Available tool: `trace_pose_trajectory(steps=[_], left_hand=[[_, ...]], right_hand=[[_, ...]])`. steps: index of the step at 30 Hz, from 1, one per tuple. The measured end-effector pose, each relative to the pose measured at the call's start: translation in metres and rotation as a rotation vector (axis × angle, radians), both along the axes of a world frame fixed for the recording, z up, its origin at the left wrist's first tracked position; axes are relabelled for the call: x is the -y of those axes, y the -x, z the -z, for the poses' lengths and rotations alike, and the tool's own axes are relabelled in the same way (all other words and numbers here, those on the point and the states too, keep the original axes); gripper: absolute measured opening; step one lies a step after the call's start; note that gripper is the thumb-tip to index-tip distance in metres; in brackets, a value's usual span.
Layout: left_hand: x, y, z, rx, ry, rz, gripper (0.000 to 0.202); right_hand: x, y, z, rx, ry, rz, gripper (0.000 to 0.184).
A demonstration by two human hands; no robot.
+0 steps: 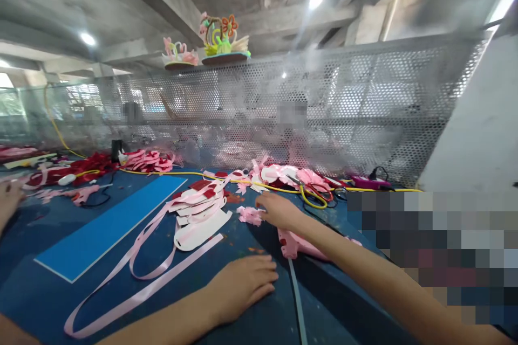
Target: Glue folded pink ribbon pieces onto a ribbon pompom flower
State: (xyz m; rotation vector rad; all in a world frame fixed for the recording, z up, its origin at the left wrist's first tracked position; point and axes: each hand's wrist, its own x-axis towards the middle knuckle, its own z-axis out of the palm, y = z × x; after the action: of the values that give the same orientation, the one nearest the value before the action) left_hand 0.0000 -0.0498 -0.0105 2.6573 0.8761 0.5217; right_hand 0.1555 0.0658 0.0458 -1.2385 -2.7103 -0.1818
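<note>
My left hand [240, 285] lies flat on the blue table [48, 291], fingers stretched out and holding nothing. My right hand [279, 210] reaches forward, its fingertips closed on a small pink frilly piece [250, 215]. A pink glue gun [293, 245] lies under my right forearm. A stack of white and pink cut shapes [198, 213] sits just left of the frilly piece. A long pink ribbon [133, 275] loops across the table in front of my left hand.
A light blue board [109, 223] lies to the left. Scissors [313, 192] and a yellow cable [182, 173] rest among pink scraps at the back. A perforated metal screen [364, 97] closes off the far side, with finished craft pieces [220, 38] on top. Another person's hand [8, 197] shows at the far left.
</note>
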Motion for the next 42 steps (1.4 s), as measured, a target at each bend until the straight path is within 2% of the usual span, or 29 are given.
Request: trace_pose_trajectory(steps=[4,6,8,10,13,15,18,22,24,26,27,30,31,37,42], left_hand=[[0.011,0.012,0.003,0.174,0.073,0.097,0.027],[0.012,0.014,-0.002,0.312,0.171,0.088,0.024],[0.007,0.016,-0.006,0.446,0.265,-0.043,0.024],[-0.006,0.020,-0.006,0.543,0.299,-0.277,0.024],[-0.035,0.028,0.006,0.657,0.280,-0.535,0.018],[-0.057,0.034,0.017,0.670,0.260,-0.587,0.025],[-0.088,0.040,0.024,0.650,0.200,-0.631,0.030],[-0.115,0.042,0.019,0.593,0.088,-0.667,0.030],[-0.119,0.042,0.016,0.566,0.041,-0.679,0.031],[-0.119,0.042,0.014,0.538,0.004,-0.682,0.031],[-0.118,0.042,0.014,0.519,-0.012,-0.682,0.031],[-0.111,0.042,0.015,0.439,-0.060,-0.681,0.030],[-0.108,0.042,0.015,0.404,-0.078,-0.679,0.028],[-0.089,0.049,0.014,0.192,-0.171,-0.614,0.013],[-0.077,0.054,0.008,-0.038,-0.397,-0.533,0.013]], right_hand=[[-0.026,0.024,0.009,0.131,0.155,-0.175,0.028],[-0.032,0.029,0.012,0.171,0.202,-0.211,0.027],[-0.036,0.030,0.011,0.188,0.228,-0.210,0.026],[-0.038,0.026,0.006,0.191,0.243,-0.191,0.024],[-0.040,0.015,-0.004,0.181,0.261,-0.158,0.023],[-0.041,0.009,-0.009,0.169,0.269,-0.138,0.023],[-0.042,0.002,-0.011,0.154,0.280,-0.116,0.023],[-0.041,-0.004,-0.011,0.135,0.299,-0.108,0.018],[-0.042,-0.006,-0.014,0.119,0.307,-0.118,0.030],[-0.045,-0.005,-0.017,0.102,0.307,-0.134,0.047],[-0.047,-0.001,-0.018,0.096,0.303,-0.137,0.047],[-0.057,0.018,-0.015,0.093,0.285,-0.116,0.025],[-0.061,0.026,-0.011,0.100,0.282,-0.103,0.024],[-0.078,0.064,0.013,0.190,0.368,-0.062,0.028],[-0.082,0.061,0.008,0.172,0.392,-0.043,0.027]])
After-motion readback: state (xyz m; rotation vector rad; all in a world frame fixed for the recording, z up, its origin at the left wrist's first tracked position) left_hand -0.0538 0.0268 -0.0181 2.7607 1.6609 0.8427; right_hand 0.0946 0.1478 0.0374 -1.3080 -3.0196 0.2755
